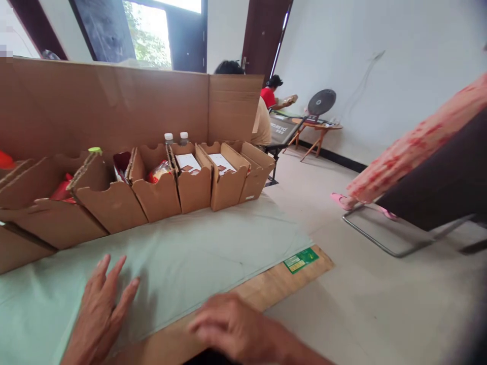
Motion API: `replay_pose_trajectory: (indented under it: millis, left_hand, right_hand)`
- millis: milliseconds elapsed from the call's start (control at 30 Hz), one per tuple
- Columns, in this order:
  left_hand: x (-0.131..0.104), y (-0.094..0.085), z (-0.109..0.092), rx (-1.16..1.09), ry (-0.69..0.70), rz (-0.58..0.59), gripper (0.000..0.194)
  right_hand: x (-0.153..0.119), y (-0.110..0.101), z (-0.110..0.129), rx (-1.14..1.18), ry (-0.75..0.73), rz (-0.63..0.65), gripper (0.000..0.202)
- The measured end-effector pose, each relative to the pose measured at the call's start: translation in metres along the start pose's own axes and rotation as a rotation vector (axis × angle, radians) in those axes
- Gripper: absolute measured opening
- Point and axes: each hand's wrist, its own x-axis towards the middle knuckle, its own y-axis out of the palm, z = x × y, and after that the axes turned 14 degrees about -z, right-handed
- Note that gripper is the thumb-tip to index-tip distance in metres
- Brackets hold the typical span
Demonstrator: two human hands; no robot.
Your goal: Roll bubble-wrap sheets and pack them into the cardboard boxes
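Note:
My left hand (102,309) is over the pale green cloth (182,248) with its fingers spread and nothing in them. Near the table's front edge, my right hand (236,324) is curled, its fingers bent together; whether it holds anything is hidden. Beyond both hands a row of cardboard bins (163,200) stands along the cloth. Red packaging (63,190) lies in a left bin, a red and clear packet (159,171) in a middle one, and white printed cards (188,163) in one farther right.
A tall cardboard panel (114,101) rises behind the bins, with two white-capped bottles (184,138) before it. A green label (301,259) lies on the wooden table edge (266,286). People sit beyond; someone in pink patterned trousers (411,147) is at the right by a dark chair (437,177).

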Motion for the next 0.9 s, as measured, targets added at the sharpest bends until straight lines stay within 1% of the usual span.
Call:
replay_pose_trajectory:
  millis: [33,67,100,133,200,233,267,300,367,433,500,600,667,700,733,833,867,900]
  left_hand:
    - [0.005,0.006,-0.019,-0.036,0.033,-0.014,0.066]
    - [0.010,0.013,-0.036,-0.070,0.060,-0.026,0.063]
    - [0.015,0.021,-0.052,-0.101,0.078,-0.041,0.061]
    - [0.017,0.030,-0.065,-0.123,0.088,-0.051,0.059]
    - [0.017,0.048,-0.079,-0.142,0.108,-0.058,0.056]
    - [0.014,0.056,-0.080,-0.138,0.117,-0.050,0.055]
    - [0.010,0.064,-0.079,-0.130,0.128,-0.040,0.053]
    - [0.005,0.070,-0.075,-0.119,0.137,-0.032,0.052]
    - [-0.004,0.079,-0.065,-0.101,0.149,-0.029,0.050]
    - [-0.010,0.083,-0.056,-0.095,0.165,-0.038,0.046]
    - [-0.012,0.085,-0.053,-0.095,0.183,-0.049,0.043]
    - [-0.012,0.084,-0.054,-0.087,0.216,-0.046,0.041]
    - [-0.011,0.082,-0.056,-0.080,0.244,-0.032,0.039]
    - [-0.011,0.082,-0.056,-0.075,0.257,-0.024,0.039]
    - [-0.011,0.081,-0.056,-0.069,0.267,-0.018,0.038]
    - [-0.011,0.080,-0.055,-0.054,0.282,-0.011,0.037]
    - [-0.011,0.079,-0.055,-0.053,0.285,-0.012,0.037]
    - [-0.011,0.079,-0.055,-0.052,0.289,-0.014,0.036]
  right_hand:
    - [0.009,-0.024,-0.020,0.026,0.022,-0.081,0.021]
    - [0.020,-0.051,-0.039,0.030,0.048,-0.191,0.023]
    - [0.033,-0.079,-0.055,0.013,0.079,-0.338,0.024]
    - [0.047,-0.106,-0.070,-0.053,0.085,-0.456,0.025]
    - [0.078,-0.158,-0.096,-0.229,0.082,-0.701,0.025]
    - [0.094,-0.179,-0.108,-0.315,0.086,-0.783,0.028]
    - [0.108,-0.198,-0.121,-0.394,0.083,-0.828,0.030]
    - [0.121,-0.212,-0.132,-0.446,0.085,-0.821,0.031]
    - [0.140,-0.231,-0.152,-0.490,0.093,-0.730,0.035]
    - [0.149,-0.238,-0.166,-0.491,0.100,-0.613,0.038]
    - [0.152,-0.240,-0.173,-0.508,0.097,-0.543,0.037]
    - [0.159,-0.245,-0.174,-0.534,0.096,-0.469,0.027]
    - [0.169,-0.253,-0.169,-0.580,0.119,-0.430,0.030]
    - [0.174,-0.257,-0.165,-0.614,0.142,-0.389,0.033]
    - [0.179,-0.262,-0.162,-0.649,0.172,-0.325,0.033]
    - [0.187,-0.272,-0.152,-0.694,0.259,-0.059,0.039]
    - [0.186,-0.273,-0.150,-0.688,0.273,0.001,0.043]
    - [0.185,-0.274,-0.148,-0.676,0.281,0.020,0.045]
